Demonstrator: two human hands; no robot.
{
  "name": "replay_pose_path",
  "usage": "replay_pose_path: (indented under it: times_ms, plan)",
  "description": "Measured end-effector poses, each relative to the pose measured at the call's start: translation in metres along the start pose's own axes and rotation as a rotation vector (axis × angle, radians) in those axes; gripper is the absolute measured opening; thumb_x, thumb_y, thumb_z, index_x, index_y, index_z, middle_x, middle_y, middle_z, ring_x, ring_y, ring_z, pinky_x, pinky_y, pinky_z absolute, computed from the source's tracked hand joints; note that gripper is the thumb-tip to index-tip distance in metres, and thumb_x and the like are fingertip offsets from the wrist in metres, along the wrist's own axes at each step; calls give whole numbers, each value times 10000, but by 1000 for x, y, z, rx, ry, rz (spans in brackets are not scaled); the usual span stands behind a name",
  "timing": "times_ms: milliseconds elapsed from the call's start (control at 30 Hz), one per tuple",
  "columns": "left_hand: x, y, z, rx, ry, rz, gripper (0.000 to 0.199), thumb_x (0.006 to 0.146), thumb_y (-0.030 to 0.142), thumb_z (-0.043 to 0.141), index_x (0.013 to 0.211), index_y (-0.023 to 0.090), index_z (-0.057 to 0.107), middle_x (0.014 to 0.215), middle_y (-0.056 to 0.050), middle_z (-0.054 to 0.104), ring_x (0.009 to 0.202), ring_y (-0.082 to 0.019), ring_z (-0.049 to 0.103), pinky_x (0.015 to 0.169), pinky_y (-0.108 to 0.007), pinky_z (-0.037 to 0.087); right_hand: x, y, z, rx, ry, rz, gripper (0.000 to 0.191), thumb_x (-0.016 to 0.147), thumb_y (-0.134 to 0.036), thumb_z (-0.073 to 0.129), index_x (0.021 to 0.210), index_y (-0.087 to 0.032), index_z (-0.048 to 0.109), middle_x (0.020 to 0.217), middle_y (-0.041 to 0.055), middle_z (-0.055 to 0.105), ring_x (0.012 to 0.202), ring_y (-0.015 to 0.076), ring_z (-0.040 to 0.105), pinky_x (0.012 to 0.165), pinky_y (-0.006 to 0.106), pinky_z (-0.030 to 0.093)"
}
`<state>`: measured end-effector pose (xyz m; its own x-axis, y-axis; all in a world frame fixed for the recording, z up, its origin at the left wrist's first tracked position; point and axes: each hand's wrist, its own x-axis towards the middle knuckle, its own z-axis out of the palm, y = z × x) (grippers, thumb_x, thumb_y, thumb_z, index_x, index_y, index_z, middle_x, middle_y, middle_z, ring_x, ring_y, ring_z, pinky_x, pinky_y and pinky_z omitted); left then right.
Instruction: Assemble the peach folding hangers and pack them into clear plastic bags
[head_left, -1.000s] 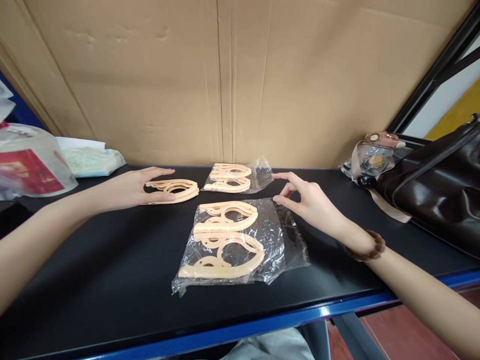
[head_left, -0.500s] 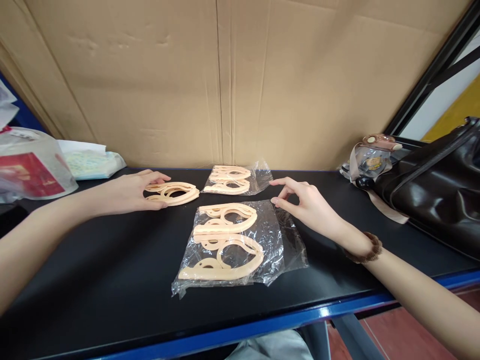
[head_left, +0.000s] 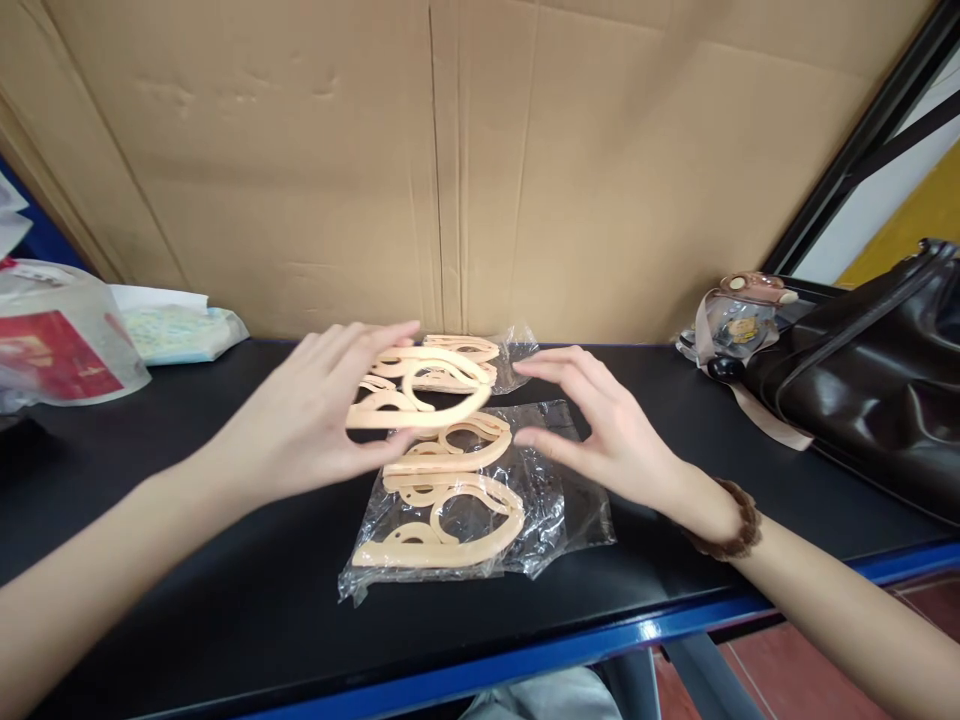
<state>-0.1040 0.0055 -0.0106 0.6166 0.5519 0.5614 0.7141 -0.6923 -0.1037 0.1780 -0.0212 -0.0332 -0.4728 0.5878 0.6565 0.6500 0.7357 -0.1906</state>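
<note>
My left hand [head_left: 307,425] grips a beige folding hanger [head_left: 420,418], folded up, between the thumb and fingers, raised above the table. To its right, my right hand [head_left: 600,430] hovers with thumb and fingers apart, facing the hanger's curved end and holding nothing. Below both hands lies a clear plastic bag [head_left: 546,510] with folded beige hangers [head_left: 450,553] of the same kind inside. A second clear bag [head_left: 517,350] with similar hangers sits farther back, partly hidden behind the held hanger.
A black tabletop [head_left: 225,600] with a blue front edge carries everything. Cardboard [head_left: 300,170] stands upright behind it. On the left are a plastic bag with a red panel [head_left: 60,345] and a tissue pack [head_left: 180,333]. A clear bottle [head_left: 739,322] and a dark leather bag [head_left: 862,380] are on the right.
My left hand has lifted the folding hanger off the table and carried it right, above the bags. My right hand has moved slightly left, its fingers spreading wider.
</note>
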Motion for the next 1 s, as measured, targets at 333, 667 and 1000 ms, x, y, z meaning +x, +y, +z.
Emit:
replay_pose_path:
  times_ms: [333, 667, 1000]
  plan:
    - [-4, 47, 12, -193, 93, 208, 723, 841, 411, 633, 1443, 250, 267, 1348, -105, 549, 1191, -292, 543, 987, -443, 460, -1, -19, 4, 187, -147, -157, 671, 831, -427, 671, 1404, -268, 359, 1415, 81, 474, 1303, 241, 454, 1071, 428, 422]
    - [-13, 31, 13, -121, 115, 211, 340, 928, 349, 523, 1264, 363, 565, 1246, 8, 654, 1168, -243, 579, 1028, -420, 406, -5, -25, -3, 714, -285, 232, 525, 734, -278, 771, 1141, -252, 440, 1131, 15, 607, 1017, 169, 617, 892, 320, 525]
    - [-21, 39, 15, -264, -30, 209, 258, 974, 361, 449, 1096, 390, 674, 1108, 46, 729, 1100, -211, 627, 975, -407, 432, -6, -31, -1, 755, -438, 210, 605, 696, -274, 808, 1162, -267, 423, 1149, -4, 624, 1020, 170, 620, 892, 319, 518]
